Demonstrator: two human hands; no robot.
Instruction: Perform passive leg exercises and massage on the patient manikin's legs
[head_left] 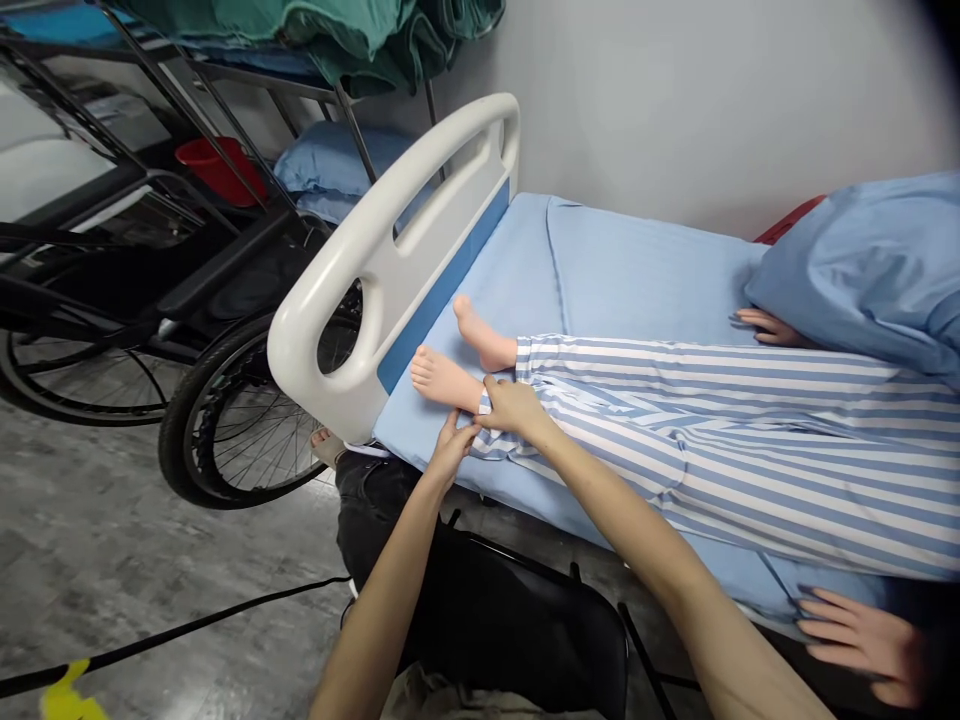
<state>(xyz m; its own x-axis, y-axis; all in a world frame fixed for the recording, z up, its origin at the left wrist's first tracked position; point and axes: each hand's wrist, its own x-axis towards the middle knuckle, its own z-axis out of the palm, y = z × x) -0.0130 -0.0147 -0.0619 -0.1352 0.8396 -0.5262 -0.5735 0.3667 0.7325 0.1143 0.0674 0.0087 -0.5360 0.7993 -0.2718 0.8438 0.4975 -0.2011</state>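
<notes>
Striped blue and white trousers [750, 400] cover the legs of a manikin-like figure lying on the bed. Its near foot [448, 382] sticks out of the leg opening, toes toward the footboard, and its far foot [487, 338] is bare too. My right hand [516, 408] is closed over the near ankle, gripping the trouser cuff [485, 402]. From the near side, my left hand [451, 448] pinches the lower edge of that same cuff, fingertips close to my right fingers. The cloth under my fingers is partly hidden.
A white footboard [390, 220] rises beyond the feet. Left of it stands a wheelchair [247, 410], below a rack with green cloth [352, 30]. A black chair [525, 620] is right below my arms. Two more hands show: one by the pillow [772, 325], another hand [862, 635] at lower right.
</notes>
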